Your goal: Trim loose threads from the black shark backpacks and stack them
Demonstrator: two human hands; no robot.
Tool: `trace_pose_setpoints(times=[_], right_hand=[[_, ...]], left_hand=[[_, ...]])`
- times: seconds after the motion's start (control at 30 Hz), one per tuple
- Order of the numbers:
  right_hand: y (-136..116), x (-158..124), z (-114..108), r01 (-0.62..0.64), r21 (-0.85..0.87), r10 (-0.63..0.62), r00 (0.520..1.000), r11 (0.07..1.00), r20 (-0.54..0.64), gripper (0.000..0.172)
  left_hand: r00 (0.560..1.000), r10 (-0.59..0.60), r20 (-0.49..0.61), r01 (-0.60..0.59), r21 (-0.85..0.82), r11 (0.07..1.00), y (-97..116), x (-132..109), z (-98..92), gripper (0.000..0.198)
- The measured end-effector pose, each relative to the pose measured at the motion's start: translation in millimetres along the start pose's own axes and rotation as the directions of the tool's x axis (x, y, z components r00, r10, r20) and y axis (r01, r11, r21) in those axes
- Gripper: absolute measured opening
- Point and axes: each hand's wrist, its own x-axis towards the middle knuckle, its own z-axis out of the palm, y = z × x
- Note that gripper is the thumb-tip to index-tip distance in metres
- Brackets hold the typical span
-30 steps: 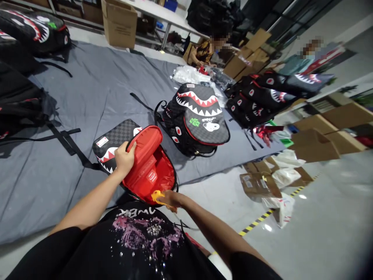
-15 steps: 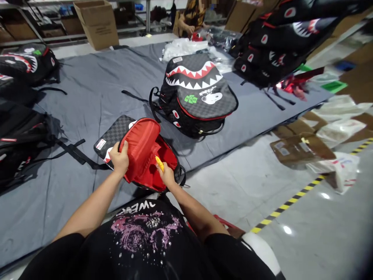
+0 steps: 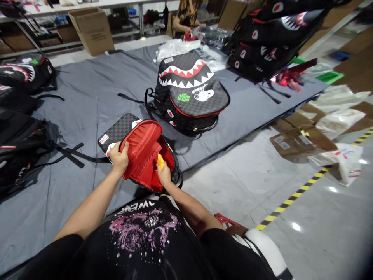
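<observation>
An open backpack (image 3: 128,130) with a grey checkered shell and a shark-mouth print lies on the grey mat in front of me. Its red lining (image 3: 145,149) faces up. My left hand (image 3: 119,158) grips the edge of the raised red flap. My right hand (image 3: 163,174) is inside the opening, closed around a small yellow tool (image 3: 160,161) that points up against the red lining.
A second, fuller shark-print backpack (image 3: 189,91) stands further back on the grey mat (image 3: 96,93). More black backpacks lie at left (image 3: 23,74) and back right (image 3: 271,35). A cardboard box (image 3: 91,29), a seated person (image 3: 186,15), flattened cartons and plastic bags (image 3: 305,142) are around.
My right hand has brought the yellow tool from the bag's near rim up into the red interior. My left hand still holds the flap. The view has swung left and down.
</observation>
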Motion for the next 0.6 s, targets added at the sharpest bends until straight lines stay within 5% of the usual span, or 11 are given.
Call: trace_pose_setpoints(times=[0.33,0.5,0.6], right_hand=[[-4,-8,-33,0.063,0.024,-0.066,0.989,0.998,0.134,0.041],[10,-34,-72,-0.039,0.176,0.009,0.986,0.984,0.168,0.023],[18,-46,-94,-0.149,0.304,0.076,0.968,0.941,0.239,0.035]], left_hand=[[0.992,0.108,0.062,-0.11,0.027,0.994,3,2,2.0,0.039],[0.989,0.099,0.106,-0.097,-0.03,0.995,2,2,0.1,0.034],[0.988,0.087,0.128,-0.08,-0.061,0.995,2,1,2.2,0.029]])
